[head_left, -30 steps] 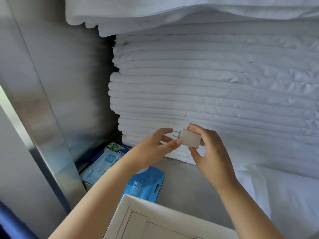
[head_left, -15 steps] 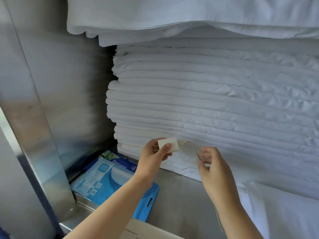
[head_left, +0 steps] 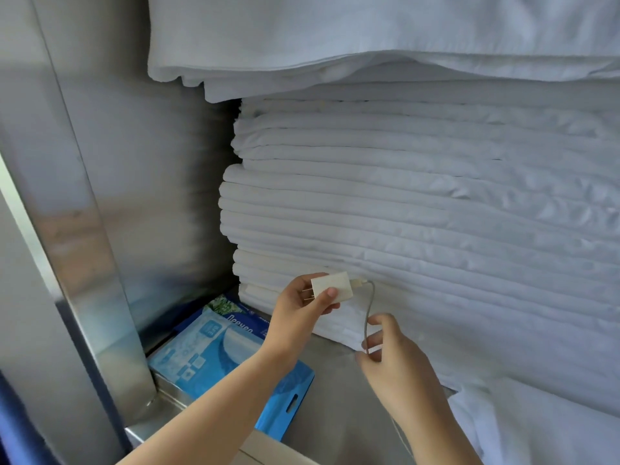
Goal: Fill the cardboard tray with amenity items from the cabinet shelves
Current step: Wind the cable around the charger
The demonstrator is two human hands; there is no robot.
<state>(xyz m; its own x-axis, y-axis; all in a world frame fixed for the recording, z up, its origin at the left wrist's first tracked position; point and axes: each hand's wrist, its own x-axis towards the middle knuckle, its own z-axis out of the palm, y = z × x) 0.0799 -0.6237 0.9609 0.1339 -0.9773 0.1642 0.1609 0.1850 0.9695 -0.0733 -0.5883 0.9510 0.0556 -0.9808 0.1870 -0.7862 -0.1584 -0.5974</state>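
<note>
Left hand [head_left: 298, 310]: grasps a white charger [head_left: 332, 290], thumb on its near face and fingers behind it; the metal prongs [head_left: 307, 294] point left into the palm.
Right hand [head_left: 399, 364]: pinches the cable [head_left: 369, 313] between thumb and fingers, lower and to the right of the charger.
Cable: thin and grey, plugged into the charger's right end; it bends down to the right hand and runs on below the wrist.
Linens [head_left: 436, 213]: a tall stack of folded white sheets fills the far and right part of the shelf; both hands are in front of its lowest folds.
Top cloth [head_left: 335, 45]: thicker white fabric overhangs the stack from above.
Shelf [head_left: 335, 414]: bare grey metal under the hands.
Packets [head_left: 208, 357]: blue printed packs lie flat at the shelf's left, beside the stack and partly under the left forearm.
Cabinet wall [head_left: 134, 162]: shiny metal, on the left.
Tray [head_left: 281, 453]: only a pale strip shows at the near bottom edge, between the forearms; its contents are out of view.
</note>
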